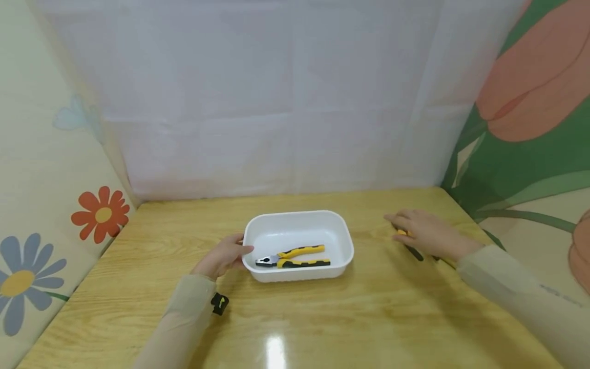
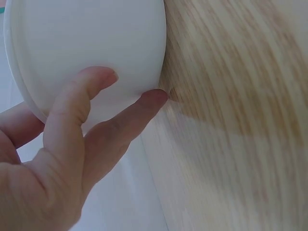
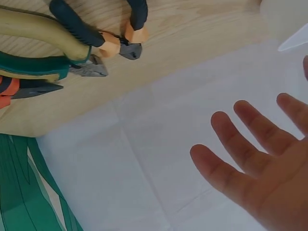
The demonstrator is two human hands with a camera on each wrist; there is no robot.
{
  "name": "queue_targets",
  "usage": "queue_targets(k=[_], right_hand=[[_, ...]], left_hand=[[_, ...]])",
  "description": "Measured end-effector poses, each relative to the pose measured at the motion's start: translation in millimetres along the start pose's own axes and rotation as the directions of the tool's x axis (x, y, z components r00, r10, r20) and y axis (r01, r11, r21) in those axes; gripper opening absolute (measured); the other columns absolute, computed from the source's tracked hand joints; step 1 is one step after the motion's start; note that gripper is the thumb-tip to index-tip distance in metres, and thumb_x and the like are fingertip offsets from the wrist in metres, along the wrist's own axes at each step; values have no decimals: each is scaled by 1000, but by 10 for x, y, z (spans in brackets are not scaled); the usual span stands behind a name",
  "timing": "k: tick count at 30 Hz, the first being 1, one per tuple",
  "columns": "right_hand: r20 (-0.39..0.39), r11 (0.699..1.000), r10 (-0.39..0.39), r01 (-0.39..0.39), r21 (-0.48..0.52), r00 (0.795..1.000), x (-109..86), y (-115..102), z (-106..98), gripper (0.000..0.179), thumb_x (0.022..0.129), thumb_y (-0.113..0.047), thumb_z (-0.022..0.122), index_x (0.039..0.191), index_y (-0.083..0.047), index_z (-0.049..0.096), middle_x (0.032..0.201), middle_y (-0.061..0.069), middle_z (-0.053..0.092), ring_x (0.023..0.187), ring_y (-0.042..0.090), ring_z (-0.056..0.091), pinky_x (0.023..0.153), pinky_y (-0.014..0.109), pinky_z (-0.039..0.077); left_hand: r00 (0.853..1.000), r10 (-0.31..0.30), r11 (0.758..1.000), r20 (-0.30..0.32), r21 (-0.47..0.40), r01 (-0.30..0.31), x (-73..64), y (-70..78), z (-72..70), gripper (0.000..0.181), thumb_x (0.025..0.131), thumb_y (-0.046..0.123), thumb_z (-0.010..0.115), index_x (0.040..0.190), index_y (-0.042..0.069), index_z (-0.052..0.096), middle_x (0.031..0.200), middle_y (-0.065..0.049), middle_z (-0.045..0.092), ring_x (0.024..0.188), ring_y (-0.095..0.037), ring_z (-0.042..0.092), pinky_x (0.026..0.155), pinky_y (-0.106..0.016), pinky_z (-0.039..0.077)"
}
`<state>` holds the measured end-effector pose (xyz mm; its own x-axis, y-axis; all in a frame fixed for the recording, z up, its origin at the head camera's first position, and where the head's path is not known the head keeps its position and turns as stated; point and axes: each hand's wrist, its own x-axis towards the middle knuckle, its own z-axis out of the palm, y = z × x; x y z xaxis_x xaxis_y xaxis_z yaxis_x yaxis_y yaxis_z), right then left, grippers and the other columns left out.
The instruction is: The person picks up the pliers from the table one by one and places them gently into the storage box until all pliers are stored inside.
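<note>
Yellow-and-black combination pliers [image 1: 301,263] lie inside a white plastic tub [image 1: 295,221] on the table. My left hand [image 1: 226,254] grips the tub's left end, thumb over the rim and fingers against the outer wall; the left wrist view shows those fingertips [image 2: 103,76] on the white side. Over at the right, my right hand [image 1: 426,233] hovers with fingers spread and nothing in it. Near it lie orange-and-black nippers [image 3: 131,50], green-and-tan handled cutters [image 3: 89,67] and a red-and-black handled tool with a pointed tip [image 3: 38,89]. In the head view the hand hides most of these.
The wood-grain table [image 1: 313,323] meets a white cloth backdrop [image 1: 295,154] at its far edge. Flower-printed panels [image 1: 544,179] stand at both sides. A small black device [image 1: 219,303] is at the left wrist.
</note>
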<state>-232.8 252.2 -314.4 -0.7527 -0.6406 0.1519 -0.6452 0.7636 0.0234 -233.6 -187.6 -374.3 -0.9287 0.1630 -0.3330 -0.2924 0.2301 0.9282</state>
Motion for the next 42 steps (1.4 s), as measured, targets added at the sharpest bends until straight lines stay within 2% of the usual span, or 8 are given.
queue_targets(k=[9,15,24,27,31,37,42], right_hand=[[34,993,119,-118,-14,992,-37,15,24,52,93,-24,67,135,3,52,114,23,60,101,43,57,79,57,53],[29,985,167,-168,43,986,-73,50,98,56,92,-24,68,136,5,49,112,23,60,100,43,56,80,56,52],[1,976,192,-191,100,981,-86,151,196,59,89,-23,72,135,6,49,105,22,58,92,38,57,72,52,53],[14,970,215,-215,114,976,-95,178,234,61,88,-23,73,134,7,49,102,23,57,85,34,56,63,46,52],[59,947,280,-286,147,958,-108,198,289,63,88,-22,72,135,10,46,103,26,54,80,31,55,56,40,49],[131,903,360,-381,199,924,-102,205,354,64,90,-23,69,136,14,43,112,38,49,93,47,55,67,53,53],[195,882,386,-423,206,901,-93,227,387,71,90,-26,68,139,15,36,123,47,39,102,58,50,74,61,52]], left_hand=[[1000,-16,1000,-11,14,16,-2,40,-5,53,98,-3,48,145,-15,25,129,-38,46,87,-29,65,74,-38,61],[1000,-12,1000,-4,5,12,0,41,-9,53,98,-3,48,145,-15,24,129,-38,46,87,-29,65,74,-38,61],[1000,-15,1000,-6,5,15,-7,55,-7,53,98,-4,47,144,-16,24,131,-39,44,87,-29,64,76,-39,61],[1000,-17,1000,-7,4,17,-12,56,-2,53,98,-4,48,144,-16,24,130,-39,45,85,-28,64,76,-39,61],[1000,-15,1000,-2,3,15,-17,59,3,54,98,-5,48,144,-16,24,128,-39,46,82,-26,65,75,-38,61],[1000,-19,1000,-7,17,19,-19,47,5,54,98,-4,48,144,-16,24,128,-38,47,81,-25,65,73,-37,61],[1000,-19,1000,-2,7,19,-12,51,11,55,98,-4,49,145,-16,23,131,-39,44,83,-26,65,76,-38,61]])
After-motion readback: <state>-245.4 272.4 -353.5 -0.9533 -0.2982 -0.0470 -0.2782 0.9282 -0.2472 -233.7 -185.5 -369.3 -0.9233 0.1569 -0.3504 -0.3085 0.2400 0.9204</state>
